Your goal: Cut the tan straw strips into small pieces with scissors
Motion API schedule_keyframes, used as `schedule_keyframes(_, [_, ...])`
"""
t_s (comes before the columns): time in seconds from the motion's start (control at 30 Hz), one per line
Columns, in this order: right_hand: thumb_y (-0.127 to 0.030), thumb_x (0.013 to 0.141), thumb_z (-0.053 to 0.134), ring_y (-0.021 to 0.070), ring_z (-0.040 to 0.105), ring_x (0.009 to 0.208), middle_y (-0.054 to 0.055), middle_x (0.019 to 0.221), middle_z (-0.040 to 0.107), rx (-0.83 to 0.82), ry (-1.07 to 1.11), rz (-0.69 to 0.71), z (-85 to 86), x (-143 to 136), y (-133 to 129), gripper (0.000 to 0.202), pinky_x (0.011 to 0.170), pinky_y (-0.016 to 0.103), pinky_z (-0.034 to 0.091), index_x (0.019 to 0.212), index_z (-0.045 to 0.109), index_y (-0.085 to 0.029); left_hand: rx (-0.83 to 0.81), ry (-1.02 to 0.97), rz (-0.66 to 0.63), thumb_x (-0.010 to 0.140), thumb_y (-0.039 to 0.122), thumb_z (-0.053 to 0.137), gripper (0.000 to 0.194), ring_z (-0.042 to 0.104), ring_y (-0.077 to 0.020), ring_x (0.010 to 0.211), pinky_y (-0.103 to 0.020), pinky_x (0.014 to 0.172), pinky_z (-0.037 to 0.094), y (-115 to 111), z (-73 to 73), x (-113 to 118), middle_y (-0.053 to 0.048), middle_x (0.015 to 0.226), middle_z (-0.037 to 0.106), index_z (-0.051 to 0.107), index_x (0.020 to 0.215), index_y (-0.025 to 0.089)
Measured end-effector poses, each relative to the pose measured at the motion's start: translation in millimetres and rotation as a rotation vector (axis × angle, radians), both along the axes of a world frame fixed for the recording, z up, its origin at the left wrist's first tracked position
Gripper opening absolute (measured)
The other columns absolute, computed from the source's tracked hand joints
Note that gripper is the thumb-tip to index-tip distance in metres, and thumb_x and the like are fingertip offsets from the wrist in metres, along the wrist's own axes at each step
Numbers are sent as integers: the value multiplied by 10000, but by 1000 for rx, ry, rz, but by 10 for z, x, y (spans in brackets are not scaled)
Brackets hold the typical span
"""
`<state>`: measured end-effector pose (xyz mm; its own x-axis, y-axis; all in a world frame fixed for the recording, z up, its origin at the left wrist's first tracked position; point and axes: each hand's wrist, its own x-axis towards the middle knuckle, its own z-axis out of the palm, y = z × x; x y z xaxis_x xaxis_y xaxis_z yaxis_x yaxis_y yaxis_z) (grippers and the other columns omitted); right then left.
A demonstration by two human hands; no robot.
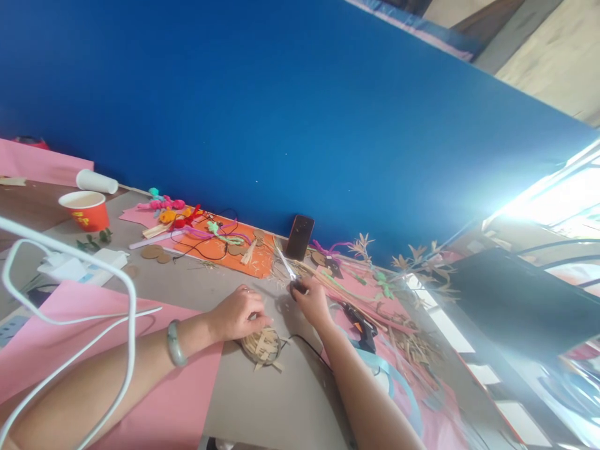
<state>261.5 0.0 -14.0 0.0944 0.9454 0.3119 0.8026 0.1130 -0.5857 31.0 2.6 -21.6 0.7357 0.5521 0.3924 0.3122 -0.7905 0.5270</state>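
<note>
My left hand (240,314) is closed over the upper edge of a small round bundle of woven straw-coloured strips (262,345), its fingers curled against it. Loose strip ends stick out at the bundle's lower side. A little to the right, my right hand (312,300) grips a pair of scissors (289,270) by the dark handles, with the bright blades pointing away toward the blue wall. The scissors are apart from the bundle. A dark phone (300,237) leans against the wall just beyond the blades.
A glue gun (363,328) lies right of my right forearm, among dried stalks on pink paper (164,400). Craft pieces lie on an orange sheet (220,257) at the back. A red paper cup (87,212) stands left, near a power strip (100,265). White cable (131,325) loops across the left foreground.
</note>
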Motion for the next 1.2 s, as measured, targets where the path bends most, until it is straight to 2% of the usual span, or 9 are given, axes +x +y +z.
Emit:
schedule_keyframes(0.1, [-267,679,533,126,400,549,-26,517,457,-47,-63,-10,-77,-21,142,211,532,246,281,499,453,-190,-3,-25,43,880,396,526,324,535,-154,708,-311,767,324,-1,3,3,-16,671,587,581,651,173])
schedule_keyframes(0.2, [-270,671,554,124,397,563,-29,528,458,-85,-129,-20,-83,-30,276,234,548,248,259,484,439,-189,0,-34,116,859,335,556,180,553,-193,854,-337,830,331,4,-5,7,-48,838,629,632,809,180])
schedule_keyframes(0.27, [-275,677,566,124,401,569,-27,534,471,-106,-167,-35,-70,-38,339,244,562,251,251,483,450,-185,36,14,94,854,328,563,181,528,-227,981,-379,898,310,3,-19,4,-71,990,627,648,953,202])
schedule_keyframes(0.33, [-278,691,571,120,388,552,-29,515,462,-126,-199,-59,-64,-49,371,259,569,255,242,481,453,-183,86,83,34,865,360,551,218,490,-254,1054,-442,958,262,-6,-42,-1,-79,1067,613,647,1011,231])
schedule_keyframes(0.5, [-313,731,576,122,376,515,-31,468,440,-161,-236,-99,-115,-54,383,292,582,269,244,490,471,-186,149,170,-24,905,349,481,222,482,-253,1029,-527,1003,182,-34,-86,-2,-62,956,635,637,837,205])
schedule_keyframes(0.8, [-342,738,572,115,405,536,-30,497,473,-193,-170,-49,-200,17,443,287,564,251,271,511,500,-180,72,126,-34,911,201,426,218,547,-212,940,-486,1033,169,9,-67,4,-47,862,665,610,796,180])
schedule_keyframes(0.97, [-333,726,539,103,355,498,-44,485,425,-217,-113,-11,-172,119,396,261,504,247,241,518,497,-181,-9,96,94,832,96,477,202,577,-202,938,-436,1013,209,101,-135,-1,-49,926,679,641,895,196])
schedule_keyframes(1.07, [-338,731,519,96,328,480,-49,486,399,-223,-85,0,-169,150,398,255,476,241,226,532,502,-179,-24,93,181,799,118,529,172,578,-213,939,-416,976,250,137,-163,-10,-54,945,667,637,906,197])
schedule_keyframes(1.2, [-328,711,551,98,336,495,-45,492,409,-195,-87,21,-189,116,426,242,480,243,223,528,521,-173,-9,136,204,801,165,565,81,570,-221,921,-412,937,265,159,-180,-19,-51,907,642,631,844,184])
